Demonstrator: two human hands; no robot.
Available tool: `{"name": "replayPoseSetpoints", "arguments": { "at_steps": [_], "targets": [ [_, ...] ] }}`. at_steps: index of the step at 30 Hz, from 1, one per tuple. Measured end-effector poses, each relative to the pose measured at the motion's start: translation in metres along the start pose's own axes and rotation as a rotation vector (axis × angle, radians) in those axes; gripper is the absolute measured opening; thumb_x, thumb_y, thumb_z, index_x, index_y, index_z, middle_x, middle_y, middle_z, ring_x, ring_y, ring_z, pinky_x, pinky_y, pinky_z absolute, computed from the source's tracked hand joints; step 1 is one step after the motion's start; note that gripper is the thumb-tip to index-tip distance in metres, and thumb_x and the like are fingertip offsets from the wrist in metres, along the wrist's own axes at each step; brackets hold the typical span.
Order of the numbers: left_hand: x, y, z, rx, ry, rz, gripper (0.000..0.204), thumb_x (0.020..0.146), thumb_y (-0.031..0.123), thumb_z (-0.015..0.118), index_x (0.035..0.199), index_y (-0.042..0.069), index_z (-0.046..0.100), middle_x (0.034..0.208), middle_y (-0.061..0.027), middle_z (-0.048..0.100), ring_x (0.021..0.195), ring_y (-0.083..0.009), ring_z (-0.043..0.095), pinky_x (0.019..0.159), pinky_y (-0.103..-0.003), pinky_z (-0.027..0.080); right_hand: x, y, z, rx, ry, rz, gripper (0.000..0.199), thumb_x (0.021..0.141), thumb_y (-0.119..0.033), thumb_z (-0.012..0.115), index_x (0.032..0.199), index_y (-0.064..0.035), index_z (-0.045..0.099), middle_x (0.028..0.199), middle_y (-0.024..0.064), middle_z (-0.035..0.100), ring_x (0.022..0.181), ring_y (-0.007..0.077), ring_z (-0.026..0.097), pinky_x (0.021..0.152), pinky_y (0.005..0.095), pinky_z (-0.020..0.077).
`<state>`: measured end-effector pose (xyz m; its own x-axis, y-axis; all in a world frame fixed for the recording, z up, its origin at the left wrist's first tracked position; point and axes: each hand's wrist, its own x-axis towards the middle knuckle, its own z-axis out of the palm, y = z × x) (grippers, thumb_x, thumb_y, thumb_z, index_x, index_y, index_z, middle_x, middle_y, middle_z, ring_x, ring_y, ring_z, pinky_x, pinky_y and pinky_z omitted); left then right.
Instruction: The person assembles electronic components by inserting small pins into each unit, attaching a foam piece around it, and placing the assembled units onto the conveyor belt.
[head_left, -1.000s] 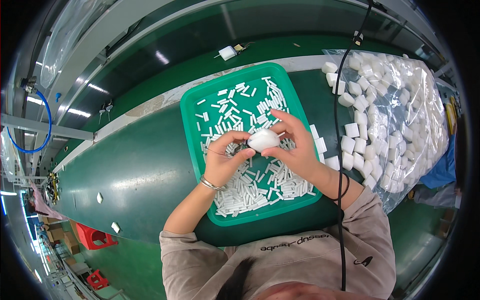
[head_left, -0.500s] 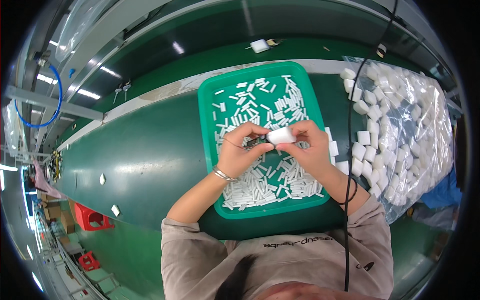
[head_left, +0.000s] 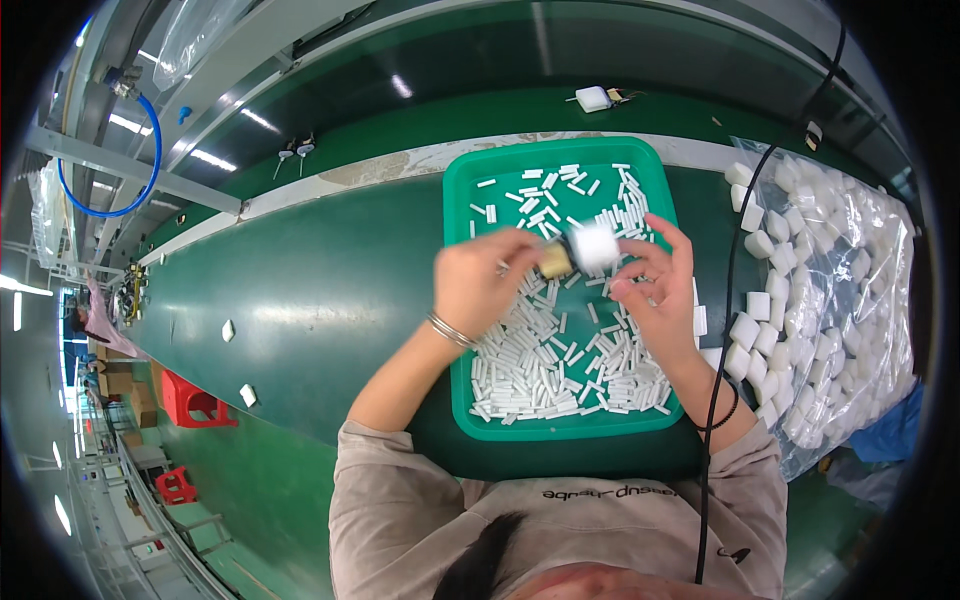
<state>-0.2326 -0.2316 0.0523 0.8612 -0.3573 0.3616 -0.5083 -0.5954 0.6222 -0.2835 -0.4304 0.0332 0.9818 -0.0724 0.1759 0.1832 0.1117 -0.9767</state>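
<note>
My left hand, wearing bracelets at the wrist, pinches a small assembly above the tray. The assembly has a yellowish block by my fingers, a dark band, and a white rounded housing at its right end; motion blurs it. Just right of the housing is my right hand, its fingers apart and curved; whether a fingertip touches the housing I cannot tell. Under both hands lies a green tray full of short white sticks, piled thickest at its near side.
Right of the tray, a clear plastic bag holds many white blocks, some spilling out. A black cable hangs down in front. A similar white piece with wires lies beyond the ledge. Two small white pieces lie on the table's left, one here.
My right hand has opened off the white housing. My left hand now holds the assembly, turned so that a yellowish block shows. The view has shifted, moving the scene rightward.
</note>
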Motion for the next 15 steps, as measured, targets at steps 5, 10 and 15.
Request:
{"name": "replayPoseSetpoints", "arguments": {
  "at_steps": [5, 10, 15],
  "targets": [
    [0.035, -0.108, -0.051, 0.001, 0.367, -0.390, 0.019, 0.081, 0.017, 0.057, 0.083, -0.001, 0.063, 0.059, -0.0039, 0.059, 0.051, -0.0079, 0.056, 0.047, -0.020, 0.043, 0.006, 0.005, -0.009, -0.056, 0.004, 0.029, 0.049, 0.073, -0.002, 0.060, 0.116, -0.0030, 0.036, 0.098, 0.0099, 0.056, 0.073, 0.0108, 0.055, 0.059, 0.0205, 0.0451],
    [0.043, -0.280, -0.142, -0.387, 0.857, -0.810, 0.024, 0.080, 0.027, 0.058, 0.087, 0.004, 0.060, 0.068, -0.0024, 0.059, 0.047, -0.0091, 0.048, 0.038, -0.020, 0.032, 0.007, 0.007, -0.007, -0.180, -0.072, 0.057, 0.039, 0.074, 0.000, 0.059, 0.110, -0.0026, 0.044, 0.095, 0.0087, 0.057, 0.072, 0.0109, 0.056, 0.062, 0.0215, 0.0449],
    [0.059, -0.349, -0.181, -0.641, 1.042, -0.765, 0.026, 0.083, 0.029, 0.054, 0.099, 0.008, 0.056, 0.096, -0.0058, 0.060, 0.069, -0.0164, 0.056, 0.052, -0.028, 0.043, 0.008, 0.006, -0.010, -0.215, -0.093, 0.120, 0.036, 0.074, 0.001, 0.058, 0.108, -0.0036, 0.047, 0.090, 0.0074, 0.058, 0.071, 0.0100, 0.056, 0.062, 0.0212, 0.0441]
  ]
}}
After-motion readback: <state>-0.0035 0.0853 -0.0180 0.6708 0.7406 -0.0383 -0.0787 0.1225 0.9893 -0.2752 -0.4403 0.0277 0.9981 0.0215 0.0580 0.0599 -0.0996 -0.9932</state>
